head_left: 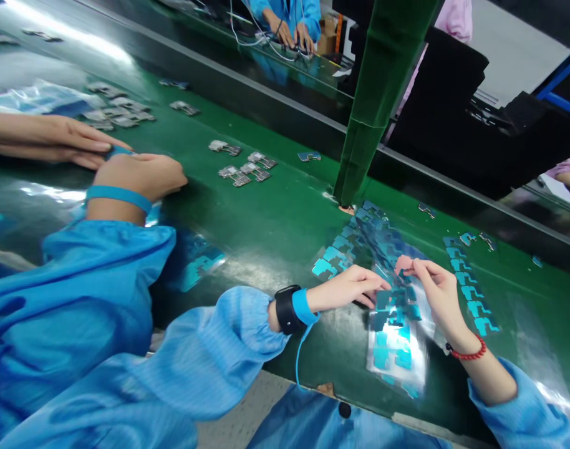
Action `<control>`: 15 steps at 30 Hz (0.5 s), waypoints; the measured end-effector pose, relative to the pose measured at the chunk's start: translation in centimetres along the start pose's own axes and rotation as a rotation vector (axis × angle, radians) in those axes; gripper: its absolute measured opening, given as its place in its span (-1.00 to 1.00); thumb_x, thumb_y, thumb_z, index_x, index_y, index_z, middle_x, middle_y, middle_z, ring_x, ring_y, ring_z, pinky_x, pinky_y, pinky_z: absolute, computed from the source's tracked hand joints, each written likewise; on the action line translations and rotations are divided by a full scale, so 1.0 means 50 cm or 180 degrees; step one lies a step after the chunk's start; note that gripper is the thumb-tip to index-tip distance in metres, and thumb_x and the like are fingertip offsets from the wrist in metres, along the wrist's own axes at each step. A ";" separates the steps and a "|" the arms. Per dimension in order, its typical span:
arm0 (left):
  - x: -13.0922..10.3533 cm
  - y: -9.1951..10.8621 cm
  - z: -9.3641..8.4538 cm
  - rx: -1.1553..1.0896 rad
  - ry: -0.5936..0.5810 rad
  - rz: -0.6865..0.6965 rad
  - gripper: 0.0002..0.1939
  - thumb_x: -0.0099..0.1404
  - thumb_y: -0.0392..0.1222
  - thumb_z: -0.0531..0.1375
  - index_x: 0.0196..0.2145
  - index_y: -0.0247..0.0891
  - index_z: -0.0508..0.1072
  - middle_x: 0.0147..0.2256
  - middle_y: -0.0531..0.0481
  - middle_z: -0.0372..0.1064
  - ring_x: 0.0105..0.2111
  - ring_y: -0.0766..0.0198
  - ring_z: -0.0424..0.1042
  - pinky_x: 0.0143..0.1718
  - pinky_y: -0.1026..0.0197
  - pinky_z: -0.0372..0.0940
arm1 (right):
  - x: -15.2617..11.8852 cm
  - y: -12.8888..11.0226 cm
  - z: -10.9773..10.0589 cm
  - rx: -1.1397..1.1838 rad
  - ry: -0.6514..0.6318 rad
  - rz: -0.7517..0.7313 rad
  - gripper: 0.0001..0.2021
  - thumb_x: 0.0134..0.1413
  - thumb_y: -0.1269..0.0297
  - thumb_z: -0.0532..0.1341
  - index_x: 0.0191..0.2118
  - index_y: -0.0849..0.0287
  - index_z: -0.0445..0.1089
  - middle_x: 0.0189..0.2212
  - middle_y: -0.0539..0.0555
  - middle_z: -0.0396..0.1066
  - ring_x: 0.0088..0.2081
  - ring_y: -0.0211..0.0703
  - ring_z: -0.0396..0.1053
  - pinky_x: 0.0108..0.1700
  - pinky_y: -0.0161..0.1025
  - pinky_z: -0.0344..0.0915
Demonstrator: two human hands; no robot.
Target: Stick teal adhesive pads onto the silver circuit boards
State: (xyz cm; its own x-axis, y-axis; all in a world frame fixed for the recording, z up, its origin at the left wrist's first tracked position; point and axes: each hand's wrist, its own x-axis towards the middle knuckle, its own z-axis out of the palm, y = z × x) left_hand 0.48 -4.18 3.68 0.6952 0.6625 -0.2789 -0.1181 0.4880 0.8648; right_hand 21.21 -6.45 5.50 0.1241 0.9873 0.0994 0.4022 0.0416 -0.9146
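Observation:
My left hand point(353, 288), with a black watch and a blue strap at the wrist, has its fingers stretched out at the left edge of a clear sheet point(376, 362) bearing teal pieces point(401, 357). Between the thumb and forefinger of my right hand point(437, 290), which wears a red bead bracelet, is a small pink piece point(403, 264), held above the upper part of the sheet. More teal pieces point(334, 257) lie in rows beyond my left hand. Another row of teal pieces point(469, 290) runs to the right of my right hand.
At the left, a co-worker's hands point(138, 171) hold a blue item. Small metal parts point(250, 168) lie on the green table point(266, 218), with more parts point(119, 112) farther left. A green post point(371, 106) rises behind the sheet. Another person's hands point(292, 34) work beyond the rail.

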 end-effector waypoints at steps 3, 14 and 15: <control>0.001 -0.002 0.003 -0.0073 -0.0072 -0.0149 -0.62 0.10 0.03 0.30 -0.27 -0.35 0.57 -0.54 0.08 0.32 -0.45 0.35 0.40 -0.20 0.15 0.40 | 0.016 0.030 -0.012 0.0311 0.0336 0.0293 -0.64 0.09 -0.04 0.25 -0.35 0.23 0.51 -0.43 0.14 0.52 -0.38 -0.10 0.49 -0.28 -0.20 0.44; -0.025 0.011 0.006 0.0832 0.0186 -0.0335 -0.35 0.10 0.40 0.11 -0.64 -0.34 0.39 -0.72 -0.01 0.32 -0.70 0.32 0.34 -0.46 0.17 0.35 | 0.004 0.014 -0.028 -0.0866 0.1105 -0.1439 -0.87 0.15 0.27 0.23 -0.29 0.17 0.52 -0.30 0.10 0.54 -0.26 -0.07 0.48 -0.09 -0.13 0.36; -0.027 0.017 0.006 0.0625 0.0204 -0.0190 -0.33 0.10 0.43 0.07 -0.58 -0.34 0.41 -0.68 -0.01 0.36 -0.67 0.32 0.36 -0.44 0.18 0.35 | 0.002 0.014 -0.020 -0.1142 0.0906 -0.2109 -0.93 0.10 0.36 0.27 -0.29 0.15 0.52 -0.28 0.09 0.55 -0.26 -0.07 0.49 -0.10 -0.13 0.36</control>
State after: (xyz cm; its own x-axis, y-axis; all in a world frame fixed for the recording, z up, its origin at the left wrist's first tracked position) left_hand -0.31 -4.83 4.92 0.6494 0.6737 -0.3527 0.0667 0.4116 0.9089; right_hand 22.41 -6.47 5.28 -0.0354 0.6957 0.7175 0.7341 0.5052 -0.4537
